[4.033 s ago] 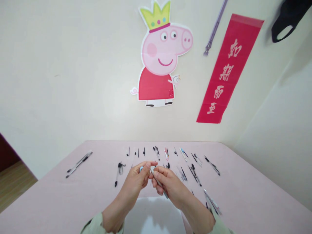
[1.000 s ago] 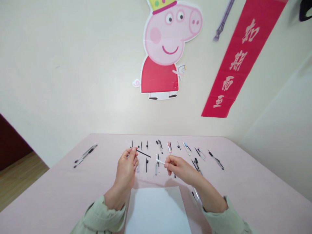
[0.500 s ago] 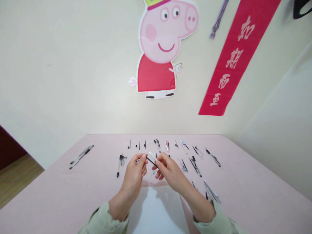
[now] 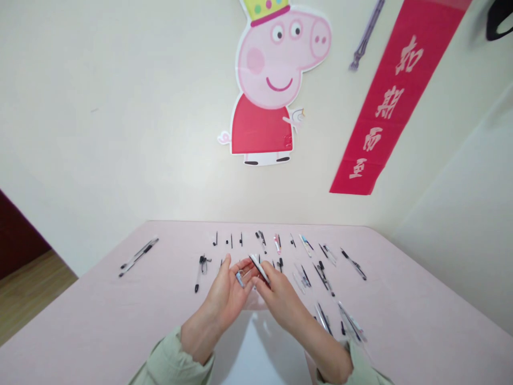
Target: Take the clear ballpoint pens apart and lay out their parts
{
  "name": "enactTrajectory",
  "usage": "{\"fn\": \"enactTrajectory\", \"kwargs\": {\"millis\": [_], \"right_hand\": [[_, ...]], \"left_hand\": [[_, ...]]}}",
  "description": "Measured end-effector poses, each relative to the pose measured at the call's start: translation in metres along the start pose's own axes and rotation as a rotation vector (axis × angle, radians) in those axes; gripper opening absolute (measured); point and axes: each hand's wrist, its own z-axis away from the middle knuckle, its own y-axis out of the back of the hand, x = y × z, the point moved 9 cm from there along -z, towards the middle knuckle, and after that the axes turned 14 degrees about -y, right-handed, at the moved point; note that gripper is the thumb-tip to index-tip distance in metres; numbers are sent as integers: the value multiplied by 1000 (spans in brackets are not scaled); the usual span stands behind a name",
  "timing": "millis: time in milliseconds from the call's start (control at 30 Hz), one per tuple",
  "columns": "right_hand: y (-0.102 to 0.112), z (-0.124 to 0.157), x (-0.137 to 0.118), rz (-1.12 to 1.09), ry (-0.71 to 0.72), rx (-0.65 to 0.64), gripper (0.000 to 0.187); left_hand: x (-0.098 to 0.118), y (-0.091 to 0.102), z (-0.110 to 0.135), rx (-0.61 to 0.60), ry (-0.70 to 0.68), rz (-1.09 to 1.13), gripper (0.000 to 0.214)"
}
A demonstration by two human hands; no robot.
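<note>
My two hands meet above the middle of the pink table (image 4: 100, 321). My right hand (image 4: 280, 297) is closed round a white and black pen barrel (image 4: 259, 268), tip pointing up and left. My left hand (image 4: 228, 294) faces it, fingers partly curled, with a small blue and grey pen part (image 4: 239, 278) resting between thumb and fingers. The two hands touch at the fingertips. A white sheet of paper (image 4: 260, 353) lies under my wrists.
Several pens and loose pen parts (image 4: 304, 275) lie in rows across the far half of the table. A black pen (image 4: 199, 272) lies left of my hands. Two pens (image 4: 138, 256) sit near the left edge. A cartoon pig sticker (image 4: 272, 80) and red banner (image 4: 385, 101) hang on the wall.
The thin black refill held out between my hands is no longer seen. My hands have come closer together and my left hand has turned palm up with the small blue part.
</note>
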Motion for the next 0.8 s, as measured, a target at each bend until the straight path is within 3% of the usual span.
{"fn": "enactTrajectory", "kwargs": {"millis": [200,467,700,800], "right_hand": [[-18,1,9,110,-25,13,10],[-10,1,14,239,-44,81,25],[-19,5,10,336,71,12,39],[-17,4,11,349,50,14,37]], "left_hand": [[-11,-2,6,-14,51,-61,44],[-16,-5,11,-30,79,-62,42],[-19,-3,13,-18,81,-131,38],[-20,0,12,-23,72,-165,39]]}}
